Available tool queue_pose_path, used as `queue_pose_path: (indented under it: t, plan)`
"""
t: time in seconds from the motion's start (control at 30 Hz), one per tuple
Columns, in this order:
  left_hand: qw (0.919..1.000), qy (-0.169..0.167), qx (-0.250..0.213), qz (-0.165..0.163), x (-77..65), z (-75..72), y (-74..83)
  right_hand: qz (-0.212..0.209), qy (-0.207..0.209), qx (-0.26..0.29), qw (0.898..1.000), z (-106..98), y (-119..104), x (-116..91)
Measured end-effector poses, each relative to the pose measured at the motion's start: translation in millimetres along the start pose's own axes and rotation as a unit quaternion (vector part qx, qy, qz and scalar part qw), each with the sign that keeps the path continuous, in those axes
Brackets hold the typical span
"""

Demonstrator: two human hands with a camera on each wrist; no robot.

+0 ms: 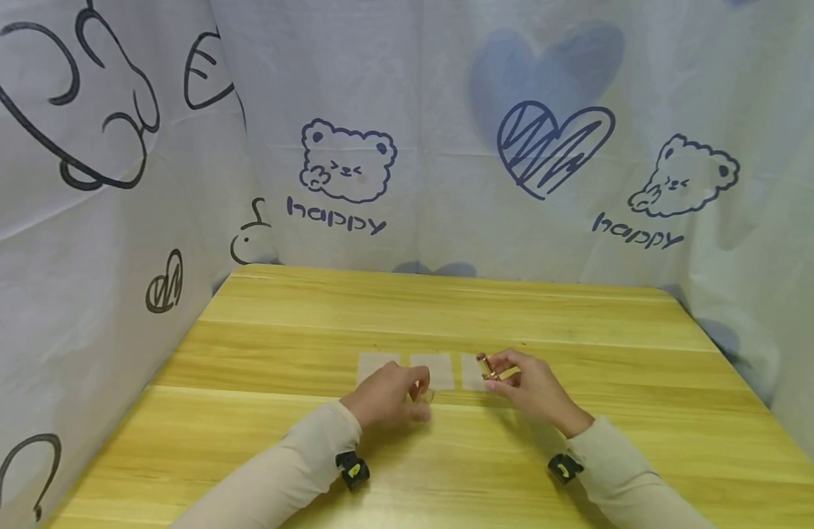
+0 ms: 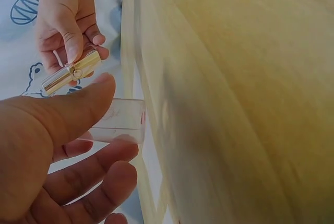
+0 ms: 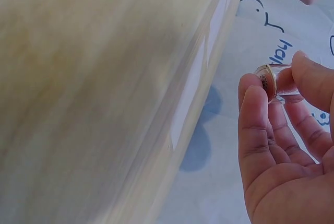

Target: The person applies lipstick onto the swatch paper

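Observation:
My left hand (image 1: 389, 397) pinches a small clear plastic cap (image 2: 125, 122) between thumb and fingers, low over the table. In the head view the cap is faint beside the fingertips. To its right, my right hand (image 1: 535, 386) grips a shiny gold lipstick tube (image 1: 484, 364), tilted, with its gold end pointing up and away from the palm. The left wrist view shows the tube's gold body with a round emblem on its band. Seen from the right wrist, its clear base (image 3: 287, 80) with a gold ring sits between thumb and fingers. Cap and tube are apart.
Three white paper squares lie in a row on the wood-grain table: a left one (image 1: 375, 362), a middle one (image 1: 435, 367) and a right one (image 1: 469, 375), partly behind the hands. White cloth (image 1: 447, 88) with drawings hangs behind and at the sides.

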State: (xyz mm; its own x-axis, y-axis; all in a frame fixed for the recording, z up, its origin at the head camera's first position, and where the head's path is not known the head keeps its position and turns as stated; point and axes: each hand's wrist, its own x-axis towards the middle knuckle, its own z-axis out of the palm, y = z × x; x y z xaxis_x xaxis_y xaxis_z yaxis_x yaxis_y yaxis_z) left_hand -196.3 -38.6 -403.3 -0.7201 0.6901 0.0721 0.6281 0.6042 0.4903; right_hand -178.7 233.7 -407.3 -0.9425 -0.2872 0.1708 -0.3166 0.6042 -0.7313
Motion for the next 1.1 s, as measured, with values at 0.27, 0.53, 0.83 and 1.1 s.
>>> queue_pose_path:
  t: [0.27,0.53,0.83,1.1]
  plan:
    - [0.9998,-0.008,0.011,-0.012,-1.5,2.9,0.8,-0.001,-0.002,0.005,1.000,0.1,-0.3,-1.0]
    - [0.9996,-0.008,0.024,-0.012,-1.6,6.9,0.0,0.008,-0.010,0.010,1.000,-0.9,-1.2,-1.4]
    - [0.9988,-0.018,0.021,-0.039,-3.0,7.9,-0.1,0.000,-0.008,0.012,1.000,0.0,-1.9,-1.4]
    - [0.9961,-0.040,-0.035,-0.070,-2.3,3.6,1.7,-0.002,-0.007,0.006,1.000,-1.4,-5.5,-0.5]
